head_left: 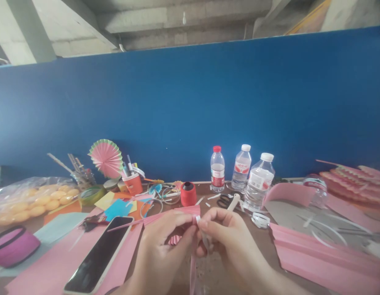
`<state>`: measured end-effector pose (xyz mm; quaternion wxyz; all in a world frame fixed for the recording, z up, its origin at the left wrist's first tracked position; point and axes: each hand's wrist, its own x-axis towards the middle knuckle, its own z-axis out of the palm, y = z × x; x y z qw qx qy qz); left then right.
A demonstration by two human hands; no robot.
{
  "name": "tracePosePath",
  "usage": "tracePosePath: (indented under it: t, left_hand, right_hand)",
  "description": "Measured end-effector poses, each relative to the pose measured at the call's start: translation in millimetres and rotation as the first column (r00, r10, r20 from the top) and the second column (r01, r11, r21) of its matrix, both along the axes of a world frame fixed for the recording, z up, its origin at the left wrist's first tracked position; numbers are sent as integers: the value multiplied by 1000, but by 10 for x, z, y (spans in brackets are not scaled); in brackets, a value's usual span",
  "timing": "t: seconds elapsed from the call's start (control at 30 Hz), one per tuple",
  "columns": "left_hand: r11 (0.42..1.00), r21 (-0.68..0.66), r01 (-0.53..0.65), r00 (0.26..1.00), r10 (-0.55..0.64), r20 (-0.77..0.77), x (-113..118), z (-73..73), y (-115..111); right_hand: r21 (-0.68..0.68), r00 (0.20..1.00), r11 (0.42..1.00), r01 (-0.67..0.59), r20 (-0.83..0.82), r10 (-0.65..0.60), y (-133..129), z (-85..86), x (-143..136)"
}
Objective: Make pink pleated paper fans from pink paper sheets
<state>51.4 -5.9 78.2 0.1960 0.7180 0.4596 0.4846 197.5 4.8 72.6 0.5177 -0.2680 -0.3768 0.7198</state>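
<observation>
1. Folded pink paper strip (174, 216): pleated like a fan, held near centre just above the counter (208, 262). It runs from a thin tip at far left, past the phone, to the bunched end between both hands. A narrow pink tail hangs down from the pinch point.
2. Left hand (161, 250): grip closed on the bunched pleats, thumb and forefinger pinching the end.
3. Right hand (227, 237): grip narrow, fingertips pinched on sth small and white at the same end, touching the pleats. Prob. tape or a backing strip, too small to tell.
4. Progress, my read: folding on this piece looks done, pleats are tight and gathered. Fixing the end seems to be the step in hand. Strip isn't spread into a round yet, so opening and joining look left.
5. A finished pink fan w/ green edge (105, 157) stands far left against the blue wall, so at least one is complete.
6. Right side: more pleated pink sheets (319, 258) lie flat near, unopened, and a stack of folded pink pieces (356, 180) sits far right.
7. Just beyond the hands: scissors (228, 200), red spool (188, 194), three water bottles (243, 168) along the wall.
8. Left near: phone (99, 256) face up on pink paper, purple tape roll (13, 246), bag of yellow balls (33, 200), red cup of pens (133, 182).
</observation>
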Motion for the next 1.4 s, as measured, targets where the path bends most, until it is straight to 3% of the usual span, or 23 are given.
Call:
tracePosePath:
  t: [0.2, 0.43, 0.77, 0.9, 1.1, 1.4]
  left_hand:
    - [994, 109, 20, 997, -11, -83, 7, 44, -35]
    - [991, 125, -49, 994, 62, -95, 29, 73, -53]
    - [981, 192, -40, 984, 72, -161, 7, 38, -65]
    - [970, 242, 2, 977, 49, -205, -3, 34, -60]
    - [907, 402, 122, 946, 16, -323, -68, 40, -66]
    - [889, 443, 118, 942, 40, -332, -91, 52, -61]
  right_hand:
    - [34, 998, 999, 41, -41, -39, -15, -8, -12]
    - [75, 997, 994, 77, 26, -79, -30, 25, -27]
    - [68, 992, 994, 88, 87, -93, -41, 41, -16]
    - [73, 993, 994, 83, 84, -89, -33, 34, -25]
    - [34, 994, 998, 59, 85, -61, -22, 15, -44]
    - [23, 989, 1000, 15, 149, -19, 60, -104, -76]
